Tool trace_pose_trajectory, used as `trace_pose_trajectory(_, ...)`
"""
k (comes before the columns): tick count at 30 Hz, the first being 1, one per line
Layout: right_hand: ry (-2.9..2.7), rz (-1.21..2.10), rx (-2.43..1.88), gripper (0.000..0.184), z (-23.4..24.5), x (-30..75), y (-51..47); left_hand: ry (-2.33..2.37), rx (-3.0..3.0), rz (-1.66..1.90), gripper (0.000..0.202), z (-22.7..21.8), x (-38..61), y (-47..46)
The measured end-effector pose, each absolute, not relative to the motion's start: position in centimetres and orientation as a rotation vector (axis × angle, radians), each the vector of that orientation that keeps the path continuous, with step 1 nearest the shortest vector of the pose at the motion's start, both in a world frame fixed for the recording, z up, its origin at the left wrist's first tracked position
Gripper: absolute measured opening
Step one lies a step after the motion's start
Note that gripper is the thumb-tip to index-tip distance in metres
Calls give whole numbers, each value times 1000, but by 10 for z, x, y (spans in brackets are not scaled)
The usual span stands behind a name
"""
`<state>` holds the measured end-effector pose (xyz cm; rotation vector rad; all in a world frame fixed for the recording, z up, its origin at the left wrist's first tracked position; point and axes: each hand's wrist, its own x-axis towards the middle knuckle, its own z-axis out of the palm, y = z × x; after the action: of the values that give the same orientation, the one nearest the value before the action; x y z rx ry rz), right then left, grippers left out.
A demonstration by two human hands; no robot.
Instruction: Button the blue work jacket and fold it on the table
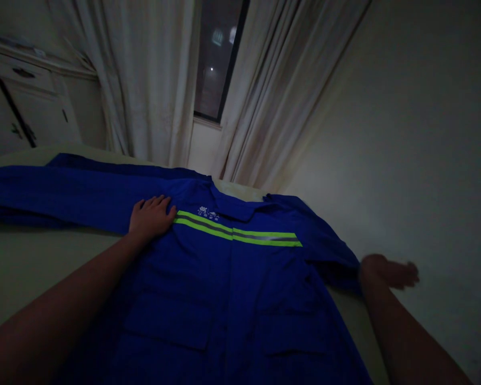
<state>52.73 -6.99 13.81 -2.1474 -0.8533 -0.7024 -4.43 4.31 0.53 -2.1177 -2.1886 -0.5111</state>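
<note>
A blue work jacket (224,289) with yellow-green reflective stripes (240,232) across the chest lies spread front-up on a pale bed (28,256). My left hand (151,217) rests flat on the jacket's shoulder, fingers stretched out beside the stripes. One sleeve (56,192) extends to the left across the bed. My right hand (390,271) hovers at the jacket's right edge, near the other sleeve (328,240), which droops over the bed's side. That hand is blurred by motion and its fingers do not show clearly.
Pale curtains (152,80) hang on both sides of a dark window (218,53) beyond the bed. A white cabinet (24,101) with drawers stands at the far left. A bare wall (425,133) runs along the right.
</note>
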Motion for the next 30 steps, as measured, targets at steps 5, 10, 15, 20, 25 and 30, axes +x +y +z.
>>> trace_pose_trajectory(5, -1722, -65, -1955, 33, 106, 441, 33, -2188, -2094, -520, 66, 7, -43, 41)
trace_pose_trajectory(10, -2471, -59, -1639, 45, 65, 300, 79, -2198, -2087, -507, 65, 8, -43, 41)
trace_pose_trajectory(15, -2490, -231, -1823, 31, 78, 259, 109, -2156, -2045, -547, 59, 8, -42, 39)
trace_pose_trajectory(20, -1899, -354, -1856, 45, 142, 272, 157, -2119, -2047, -578, 58, 8, -41, 39)
trace_pose_trajectory(25, -2567, 50, -1370, 28, 121, 256, 88, -2109, -2052, -620, 57, 9, -41, 38)
trace_pose_trajectory(30, -2974, 286, -884, 41, 69, 259, -70, -2047, -2060, -681, 54, 13, -39, 35)
